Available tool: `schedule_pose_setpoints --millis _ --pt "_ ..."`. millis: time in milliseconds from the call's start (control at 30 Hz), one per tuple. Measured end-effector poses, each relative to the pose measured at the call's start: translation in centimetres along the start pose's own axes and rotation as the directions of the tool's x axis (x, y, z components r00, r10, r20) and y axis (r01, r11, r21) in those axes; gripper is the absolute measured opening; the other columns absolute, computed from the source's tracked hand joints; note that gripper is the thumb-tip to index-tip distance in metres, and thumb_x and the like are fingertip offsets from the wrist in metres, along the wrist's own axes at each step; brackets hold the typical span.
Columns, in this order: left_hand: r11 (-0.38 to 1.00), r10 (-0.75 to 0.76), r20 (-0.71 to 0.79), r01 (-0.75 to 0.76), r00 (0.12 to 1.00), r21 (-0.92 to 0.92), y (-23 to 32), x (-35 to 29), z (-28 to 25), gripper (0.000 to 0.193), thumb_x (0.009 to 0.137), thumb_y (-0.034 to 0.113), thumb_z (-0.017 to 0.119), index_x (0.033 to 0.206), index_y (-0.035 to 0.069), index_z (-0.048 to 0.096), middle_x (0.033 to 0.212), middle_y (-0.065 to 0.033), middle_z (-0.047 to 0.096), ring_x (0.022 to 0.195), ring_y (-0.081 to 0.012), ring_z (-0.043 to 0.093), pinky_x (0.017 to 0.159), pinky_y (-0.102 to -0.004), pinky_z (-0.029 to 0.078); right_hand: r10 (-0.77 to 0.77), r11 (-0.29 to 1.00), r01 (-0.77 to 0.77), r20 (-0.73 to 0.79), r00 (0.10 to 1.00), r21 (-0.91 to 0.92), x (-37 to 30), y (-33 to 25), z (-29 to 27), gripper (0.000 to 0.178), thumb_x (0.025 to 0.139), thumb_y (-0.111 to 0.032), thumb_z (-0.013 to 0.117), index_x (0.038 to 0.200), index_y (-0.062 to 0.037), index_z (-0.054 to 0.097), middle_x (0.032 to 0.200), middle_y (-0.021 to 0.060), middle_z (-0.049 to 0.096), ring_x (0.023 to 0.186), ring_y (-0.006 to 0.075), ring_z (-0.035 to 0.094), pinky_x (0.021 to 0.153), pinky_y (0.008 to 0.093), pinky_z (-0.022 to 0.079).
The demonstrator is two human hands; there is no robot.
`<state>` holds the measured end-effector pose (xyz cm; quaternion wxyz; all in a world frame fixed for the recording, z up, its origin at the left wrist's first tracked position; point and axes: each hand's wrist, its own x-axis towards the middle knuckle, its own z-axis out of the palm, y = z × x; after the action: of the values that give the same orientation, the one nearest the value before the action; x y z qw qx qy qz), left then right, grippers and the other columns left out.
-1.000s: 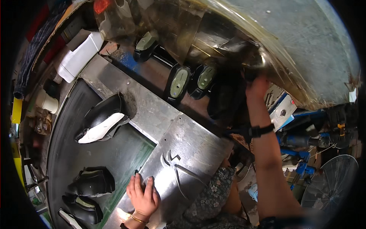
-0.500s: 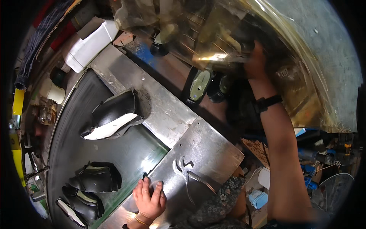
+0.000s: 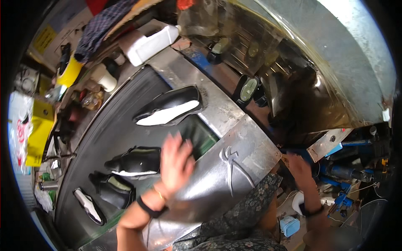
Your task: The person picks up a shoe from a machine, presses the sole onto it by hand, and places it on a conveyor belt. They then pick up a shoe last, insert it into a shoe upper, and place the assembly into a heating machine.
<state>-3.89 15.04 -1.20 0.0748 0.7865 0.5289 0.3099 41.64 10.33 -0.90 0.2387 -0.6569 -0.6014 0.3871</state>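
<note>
Left hand (image 3: 176, 164) swung over the belt (image 3: 112, 144), blurry fingers apart, 1 black shoe (image 3: 133, 160) lying lengthwise just left, toe away; right hand (image 3: 299, 168)'s farther, can't tell its grip.

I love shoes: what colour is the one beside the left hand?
The shoe is mostly black, white along its lower edge; the head view shows it best.

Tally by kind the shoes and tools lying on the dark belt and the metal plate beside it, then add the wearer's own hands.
Black shoes: 4
Pincers: 1
Left hand and right hand: 2
Total: 7
</note>
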Motion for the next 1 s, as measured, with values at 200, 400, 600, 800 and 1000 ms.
schedule_pose_setpoints --millis 200,400,600,800,1000 --pt "0.802 -0.596 0.437 0.528 0.674 0.279 -13.2 10.5 -5.1 0.083 0.064 0.044 0.083 0.129 0.002 0.054 0.121 -0.0214 0.061 0.115 -0.0349 0.058 0.099 -0.0413 0.044 0.482 0.876 -0.479 -0.060 0.874 0.056 -28.2 5.3 3.8 0.026 0.089 -0.013 0.059 0.107 0.0046 0.066 0.092 0.0087 0.070 0.078 0.0144 0.067 0.069 0.0280 0.053" --pt "0.781 -0.573 0.578 0.602 0.582 0.168 -2.9 10.8 -8.0 0.077 0.073 0.065 0.071 0.103 -0.006 0.067 0.091 -0.0190 0.070 0.087 -0.0290 0.069 0.079 -0.0371 0.051 0.492 0.870 -0.482 -0.220 0.842 0.102 -28.3 0.7 6.7 0.024 0.088 -0.015 0.063 0.105 0.0014 0.067 0.090 0.0073 0.069 0.086 0.0134 0.063 0.079 0.0282 0.050" --pt "0.853 -0.333 0.314 0.426 0.889 -0.302 15.4 -4.4 -8.9 0.063 0.064 0.044 0.086 0.097 -0.006 0.065 0.077 -0.0148 0.067 0.075 -0.0270 0.067 0.069 -0.0370 0.052 -0.189 0.697 0.407 -0.397 0.898 0.590 -16.8 -12.4 4.6 0.039 0.098 -0.017 0.056 0.129 0.0048 0.052 0.124 0.0137 0.060 0.108 0.0190 0.060 0.094 0.0316 0.048" --pt "0.271 0.105 0.435 0.395 0.894 -0.878 23.1 -14.1 -5.2 0.092 0.074 0.041 0.078 0.143 -0.002 0.033 0.137 -0.0193 0.045 0.133 -0.0276 0.038 0.110 -0.0395 0.031 -0.705 0.701 0.674 -0.368 0.606 -0.232 -23.2 -15.4 2.8 0.037 0.088 -0.013 0.059 0.122 0.0042 0.058 0.121 0.0212 0.063 0.105 0.0311 0.066 0.088 0.0366 0.052" --pt "0.419 0.450 0.234 0.028 0.862 -0.907 28.4 -15.5 -3.0 0.072 0.059 0.035 0.082 0.118 0.002 0.057 0.108 -0.0154 0.064 0.100 -0.0352 0.063 0.088 -0.0407 0.050 -0.670 0.709 0.606 -0.077 0.738 -0.360 -35.1 -12.2 3.7 0.037 0.078 -0.010 0.071 0.113 0.0010 0.063 0.121 0.0276 0.061 0.094 0.0374 0.069 0.072 0.0374 0.058"
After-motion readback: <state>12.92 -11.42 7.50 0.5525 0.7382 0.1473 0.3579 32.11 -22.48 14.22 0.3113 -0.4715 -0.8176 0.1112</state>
